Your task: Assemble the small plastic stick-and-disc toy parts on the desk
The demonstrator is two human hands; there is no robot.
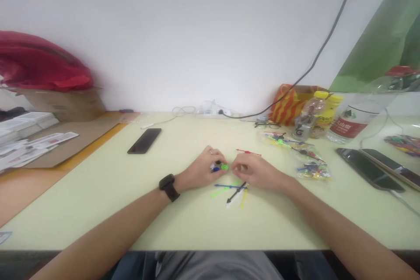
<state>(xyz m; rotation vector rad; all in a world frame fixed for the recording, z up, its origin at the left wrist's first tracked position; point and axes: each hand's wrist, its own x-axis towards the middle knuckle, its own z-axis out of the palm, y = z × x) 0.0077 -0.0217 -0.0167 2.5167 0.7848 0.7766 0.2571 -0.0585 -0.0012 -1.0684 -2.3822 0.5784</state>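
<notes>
My left hand [204,167], a black watch [169,187] on its wrist, is curled around small round plastic pieces. A green one [225,166] and a blue one [215,169] show between its thumb and fingers, beside a black one. Close by on the right, my right hand [254,169] has its fingers bent together in a pinch; anything in them is too small to make out. Just below the hands lie arrow-shaped plastic pointers: a black pointer [235,193], a blue pointer [226,186], a yellow one, a white one and green ones. A red pointer [248,152] lies beyond my right hand.
Clear bags of coloured pieces [314,170] lie to the right, near phones [369,168] and bottles [349,124]. Another black phone [144,141] is at the left. A power strip [213,111] and grey cable [308,68] are by the wall. Cardboard [75,140] covers the far left.
</notes>
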